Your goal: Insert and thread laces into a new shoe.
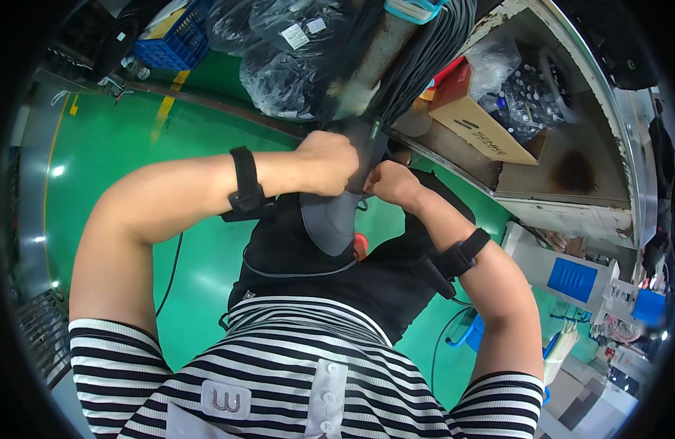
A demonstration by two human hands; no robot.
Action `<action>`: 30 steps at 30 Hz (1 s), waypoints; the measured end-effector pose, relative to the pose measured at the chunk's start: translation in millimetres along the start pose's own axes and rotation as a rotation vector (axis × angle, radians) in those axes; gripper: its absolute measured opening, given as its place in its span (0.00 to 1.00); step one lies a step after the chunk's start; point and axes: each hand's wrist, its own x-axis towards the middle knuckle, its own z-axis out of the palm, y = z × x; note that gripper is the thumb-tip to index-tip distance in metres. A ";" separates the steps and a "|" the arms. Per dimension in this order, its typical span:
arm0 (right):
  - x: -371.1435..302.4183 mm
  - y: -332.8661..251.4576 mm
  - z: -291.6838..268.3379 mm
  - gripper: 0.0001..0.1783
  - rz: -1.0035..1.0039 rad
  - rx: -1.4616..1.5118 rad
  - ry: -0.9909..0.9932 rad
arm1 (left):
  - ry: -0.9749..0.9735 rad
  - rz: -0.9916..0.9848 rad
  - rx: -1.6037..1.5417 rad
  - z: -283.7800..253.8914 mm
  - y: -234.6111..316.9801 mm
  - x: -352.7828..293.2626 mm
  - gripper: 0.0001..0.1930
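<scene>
A dark grey and black piece (332,223) with a smooth, rounded, tongue-like end stands between my hands, in front of my lap; its exact kind does not show. My left hand (329,162) is closed in a fist on its left side, gripping its edge. On the other side my right hand (393,181) is closed too, with fingers pinched at the piece's right edge. The fingertips of both hands are largely hidden. Just beyond my hands rises a worn metal post (378,62), and a thick bundle of black cords (433,62) hangs beside it.
Clear plastic bags (279,80) with dark contents lie beyond my left hand, near a blue crate (175,36). To the right, a worn metal bench (572,157) carries an open cardboard box (484,121) and a bag of small dark parts (531,99). The floor (110,139) is green.
</scene>
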 end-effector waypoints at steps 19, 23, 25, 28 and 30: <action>-16.4 6.7 17.0 0.09 -0.207 -0.082 0.237 | 0.068 0.091 0.138 2.6 -4.6 -8.6 0.06; 3.3 6.8 18.4 0.09 -0.043 0.155 0.034 | -0.015 0.039 0.081 -5.2 -2.2 -7.8 0.07; -10.0 0.4 37.1 0.07 -0.054 0.116 0.322 | 0.043 0.045 0.056 2.7 -5.1 -8.6 0.07; -11.9 2.6 48.4 0.06 -0.072 0.172 0.533 | 0.226 0.005 0.046 8.2 -1.2 -14.7 0.05; -15.4 4.3 44.8 0.07 -0.109 0.206 0.566 | 0.251 -0.022 0.036 7.0 1.1 -15.3 0.05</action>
